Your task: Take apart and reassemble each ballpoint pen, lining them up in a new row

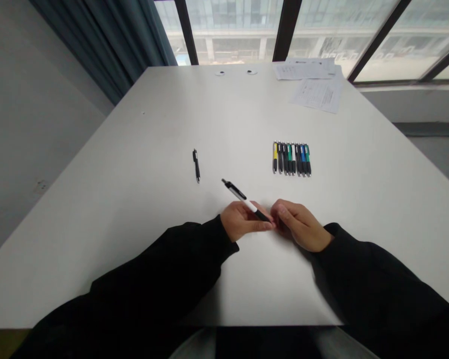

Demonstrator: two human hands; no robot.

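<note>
Near the front of the white table [164, 164], my left hand [241, 220] grips a white ballpoint pen [250, 205] with a black grip and clip. The pen slants, its button end up to the left and its tip down at my right hand [299, 224]. The right hand is closed, its fingertips curled against the tip end; whether it pinches anything is hidden. A black pen [196, 165] lies alone ahead and to the left. Several pens [292, 159] in yellow, black, green, white and blue lie side by side in a row ahead and to the right.
Loose printed papers [316, 87] lie at the far right corner of the table. Two round cable holes [220, 73] sit near the far edge. Windows are behind the table, and a dark blue curtain [112, 40] hangs at the left.
</note>
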